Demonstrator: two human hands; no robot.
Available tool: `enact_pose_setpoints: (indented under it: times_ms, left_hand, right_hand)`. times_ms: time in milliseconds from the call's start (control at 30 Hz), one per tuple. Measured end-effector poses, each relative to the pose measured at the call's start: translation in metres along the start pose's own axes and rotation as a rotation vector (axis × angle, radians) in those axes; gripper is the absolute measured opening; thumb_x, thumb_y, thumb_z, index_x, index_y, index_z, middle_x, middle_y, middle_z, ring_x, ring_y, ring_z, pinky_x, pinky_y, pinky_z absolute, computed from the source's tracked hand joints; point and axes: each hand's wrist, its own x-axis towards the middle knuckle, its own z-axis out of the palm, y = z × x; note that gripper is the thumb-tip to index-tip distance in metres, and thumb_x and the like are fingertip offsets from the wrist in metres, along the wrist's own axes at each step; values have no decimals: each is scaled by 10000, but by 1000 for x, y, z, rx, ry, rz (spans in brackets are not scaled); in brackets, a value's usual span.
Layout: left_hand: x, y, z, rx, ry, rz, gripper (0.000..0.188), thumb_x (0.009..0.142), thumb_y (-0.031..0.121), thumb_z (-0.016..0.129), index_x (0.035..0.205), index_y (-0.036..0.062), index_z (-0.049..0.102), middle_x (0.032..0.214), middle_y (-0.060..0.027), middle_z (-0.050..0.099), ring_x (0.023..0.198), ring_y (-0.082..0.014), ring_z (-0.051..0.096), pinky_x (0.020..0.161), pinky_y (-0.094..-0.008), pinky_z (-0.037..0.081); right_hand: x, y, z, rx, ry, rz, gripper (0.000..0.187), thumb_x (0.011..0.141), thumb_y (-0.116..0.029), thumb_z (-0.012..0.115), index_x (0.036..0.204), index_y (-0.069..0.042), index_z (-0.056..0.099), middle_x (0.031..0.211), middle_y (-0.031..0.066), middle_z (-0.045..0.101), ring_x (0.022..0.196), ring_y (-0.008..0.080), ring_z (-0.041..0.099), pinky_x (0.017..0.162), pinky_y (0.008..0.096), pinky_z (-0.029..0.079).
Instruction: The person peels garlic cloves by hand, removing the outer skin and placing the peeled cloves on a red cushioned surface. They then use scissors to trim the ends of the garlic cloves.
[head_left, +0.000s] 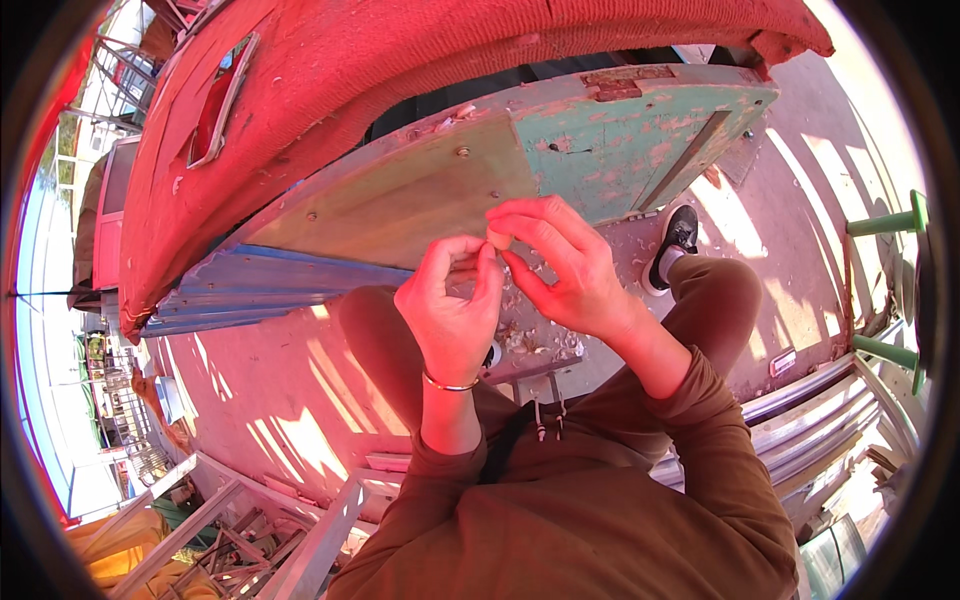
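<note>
Grip: left hand (455,305) and right hand (570,270) meet fingertip to fingertip, thumbs and forefingers pinched; can't tell what, if anything, is between, too small. Nearest thing: one worn panel (630,150), tan and turquoise, just beyond the hands; right hand blocks part of its lower edge. One red cover (400,50) overhangs its top edge. One blue corrugated sheet (280,285) at panel's left end. Around: one dark shoe (680,235) clearly seen, two green bars (882,224) far right, several pale metal lengths (810,410) below them, uncounted.
</note>
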Motion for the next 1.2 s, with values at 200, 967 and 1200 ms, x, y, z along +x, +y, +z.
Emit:
enact_pose_setpoints:
  times_ms: [200, 967, 1200]
  left_hand:
    - [-1, -5, 0, 45, 0, 7, 125, 861, -52, 768, 925, -7, 671, 771, -53, 713, 700, -98, 690, 704, -264, 572]
    - [7, 5, -12, -238, -137, -104, 105, 946, -38, 709, 994, -11, 619, 874, -18, 696, 762, -62, 649, 685, -224, 525]
    - [19, 8, -28, -113, -256, -64, 74, 983, -10, 644, 952, -4, 577, 795, -12, 629, 690, -64, 598, 635, -227, 484]
  right_hand:
    - [-2, 2, 1, 34, -16, 11, 442, 759, 138, 776, 1172, 2, 693, 1178, 159, 714, 1032, 313, 707, 876, 379, 585]
    - [4, -8, -4, 90, -42, 79, 407, 823, 122, 762, 1207, 14, 682, 1271, 160, 701, 1100, 234, 718, 896, 342, 607]
    - [19, -23, -6, 744, 0, 449, 334, 923, 105, 707, 1242, 22, 650, 1243, 105, 707, 1121, 183, 693, 1003, 356, 565]
